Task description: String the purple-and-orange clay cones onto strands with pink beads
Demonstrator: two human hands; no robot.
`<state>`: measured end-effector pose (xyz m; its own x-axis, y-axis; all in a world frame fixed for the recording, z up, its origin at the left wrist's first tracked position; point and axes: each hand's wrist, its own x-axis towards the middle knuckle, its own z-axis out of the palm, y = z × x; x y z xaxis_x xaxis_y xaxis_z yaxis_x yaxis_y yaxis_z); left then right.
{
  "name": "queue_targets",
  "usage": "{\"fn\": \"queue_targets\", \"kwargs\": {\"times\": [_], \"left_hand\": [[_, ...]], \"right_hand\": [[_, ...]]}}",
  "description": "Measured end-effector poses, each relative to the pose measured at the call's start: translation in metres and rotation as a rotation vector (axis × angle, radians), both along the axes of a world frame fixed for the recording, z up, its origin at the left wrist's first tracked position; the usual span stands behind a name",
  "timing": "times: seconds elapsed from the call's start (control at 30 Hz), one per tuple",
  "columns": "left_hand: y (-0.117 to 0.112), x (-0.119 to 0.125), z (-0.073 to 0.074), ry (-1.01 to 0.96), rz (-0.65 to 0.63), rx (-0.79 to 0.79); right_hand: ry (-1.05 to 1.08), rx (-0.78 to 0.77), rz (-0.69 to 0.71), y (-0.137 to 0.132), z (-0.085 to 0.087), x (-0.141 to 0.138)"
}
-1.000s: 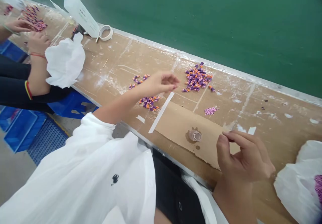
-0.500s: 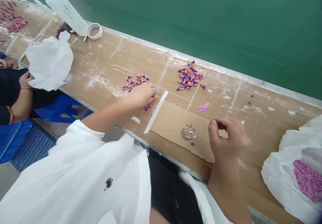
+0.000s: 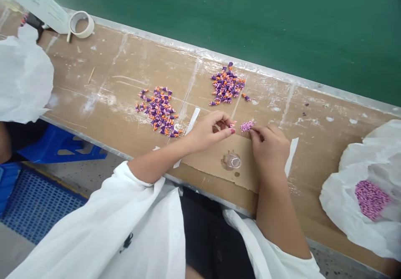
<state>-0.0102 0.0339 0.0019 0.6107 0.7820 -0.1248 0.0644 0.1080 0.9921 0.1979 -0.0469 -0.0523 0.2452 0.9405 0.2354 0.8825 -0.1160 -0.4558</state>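
Observation:
My left hand [image 3: 208,132] is curled in a pinch over the cardboard sheet [image 3: 206,158], holding a tiny piece I cannot make out. My right hand [image 3: 270,145] is closed too, its fingertips touching the small pink bead pile [image 3: 247,125]. Two heaps of purple-and-orange pieces lie on the bench, one at centre left [image 3: 159,110] and one further back [image 3: 226,85]. A small clear glue puddle [image 3: 231,161] sits on the cardboard between my wrists.
A white bag holding pink beads [image 3: 369,195] lies at right. Another white bag [image 3: 21,76], a tape roll [image 3: 80,23] and a glue bottle [image 3: 37,3] are at far left. White paper strips [image 3: 191,122] lie by the cardboard. Blue crates [image 3: 37,187] sit below.
My left hand left the purple heap and moved right toward the pink pile. My right hand reached forward to the pink beads. The view shifted right; the neighbour's hands are out of sight.

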Motion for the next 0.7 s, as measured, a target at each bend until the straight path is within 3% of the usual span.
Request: {"fn": "queue_targets", "kwargs": {"times": [0.23,0.43,0.53,0.7], "left_hand": [[-0.002,-0.007,-0.006,-0.045,0.014,-0.104],[-0.016,-0.004,0.005,0.012,-0.101,0.090],[-0.022,-0.002,0.008,-0.022,-0.126,-0.039],[-0.026,-0.001,0.011,-0.109,-0.182,-0.262]], "right_hand": [[0.007,0.008,0.016,0.006,-0.004,-0.001],[0.529,0.188,0.140,-0.014,0.025,-0.013],[0.629,0.226,0.239,-0.024,0.041,-0.026],[0.487,0.288,0.312,-0.029,0.049,-0.035]]}}
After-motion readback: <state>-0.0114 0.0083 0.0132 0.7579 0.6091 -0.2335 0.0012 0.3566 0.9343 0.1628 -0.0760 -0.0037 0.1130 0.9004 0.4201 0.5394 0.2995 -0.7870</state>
